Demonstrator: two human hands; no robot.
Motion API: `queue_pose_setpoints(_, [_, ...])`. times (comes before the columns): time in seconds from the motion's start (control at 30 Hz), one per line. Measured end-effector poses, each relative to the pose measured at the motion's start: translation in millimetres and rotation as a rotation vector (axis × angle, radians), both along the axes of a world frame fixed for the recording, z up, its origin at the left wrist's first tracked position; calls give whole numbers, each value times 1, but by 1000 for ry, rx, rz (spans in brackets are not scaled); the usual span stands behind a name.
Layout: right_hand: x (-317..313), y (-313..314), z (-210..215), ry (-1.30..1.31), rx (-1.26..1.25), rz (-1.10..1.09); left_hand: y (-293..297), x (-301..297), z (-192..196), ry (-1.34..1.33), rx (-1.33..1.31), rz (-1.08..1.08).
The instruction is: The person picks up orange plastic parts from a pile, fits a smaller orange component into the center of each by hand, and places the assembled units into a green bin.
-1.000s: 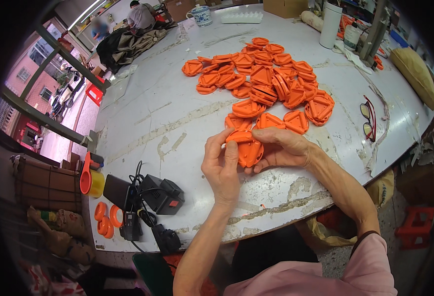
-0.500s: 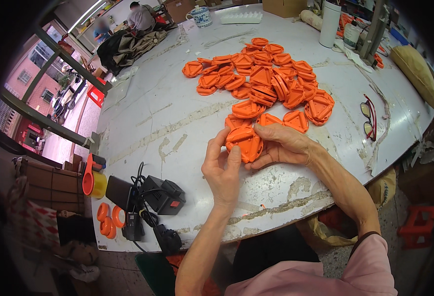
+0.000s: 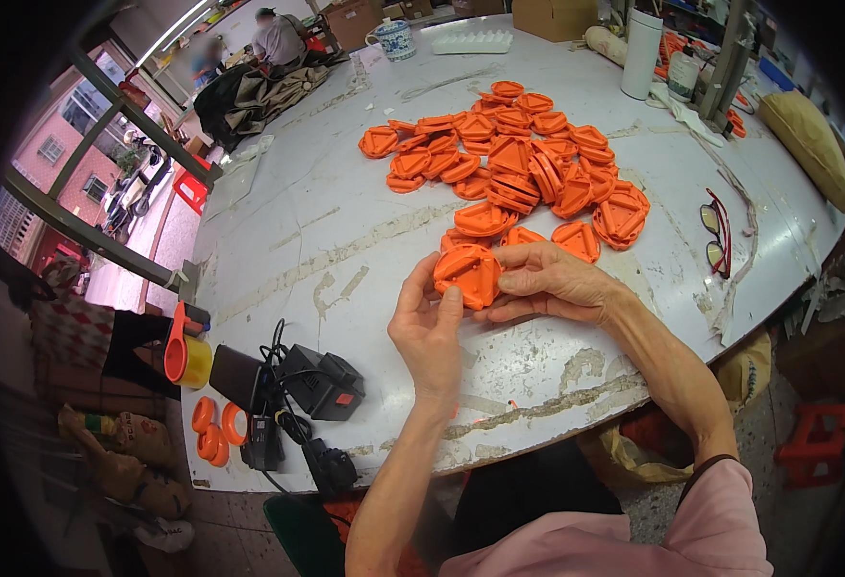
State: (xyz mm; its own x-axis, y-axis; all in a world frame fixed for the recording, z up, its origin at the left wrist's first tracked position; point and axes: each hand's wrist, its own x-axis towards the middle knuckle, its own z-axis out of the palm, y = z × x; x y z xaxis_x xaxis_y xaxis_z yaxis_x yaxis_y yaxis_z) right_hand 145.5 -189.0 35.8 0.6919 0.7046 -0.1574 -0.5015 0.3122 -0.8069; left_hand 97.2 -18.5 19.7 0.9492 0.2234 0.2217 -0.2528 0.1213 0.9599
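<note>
Both hands hold one orange rounded-triangle plastic part (image 3: 468, 273) just above the white worktable (image 3: 317, 231). My left hand (image 3: 429, 327) grips its lower left edge with thumb and fingers. My right hand (image 3: 552, 284) pinches its right side, fingers pointing left. Behind it lies a pile of several orange plastic parts (image 3: 519, 163) of the same kind, spread over the middle of the table.
Black chargers and cables (image 3: 293, 389) lie at the table's near left edge, beside orange rings (image 3: 213, 428) and a yellow-orange cup (image 3: 187, 356). Red-framed glasses (image 3: 716, 231) rest on the right. A white bottle (image 3: 642, 40), a mug (image 3: 394, 38) and a white tray (image 3: 471, 40) stand at the back. A person (image 3: 278, 38) sits far off.
The orange part has been lifted slightly and turned in my hands; my left fingers shifted up along its edge. The pile has not moved.
</note>
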Motion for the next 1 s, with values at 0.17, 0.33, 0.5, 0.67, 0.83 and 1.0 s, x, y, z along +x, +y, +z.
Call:
queue_pose_setpoints(0.17, [0,0,1,-22,-47,-28,-2,-1,3,22,-6,-1])
queue_pose_setpoints(0.33, [1,0,-2,-57,-52,-26,-1,2,-3,14,-17,-8])
queue_pose_setpoints(0.5, [2,-1,-2,-44,-40,-40,0,4,-6,-11,-52,-21])
queue_pose_setpoints(0.67, [2,-3,-1,-42,-49,-45,-1,6,-6,-4,-92,-28])
queue_pose_setpoints(0.83, [2,-1,-2,-61,-116,-47,4,5,-7,53,-109,-39])
queue_pose_setpoints(1.0, [2,-2,-3,-108,-164,-89,1,4,-5,47,-96,-60])
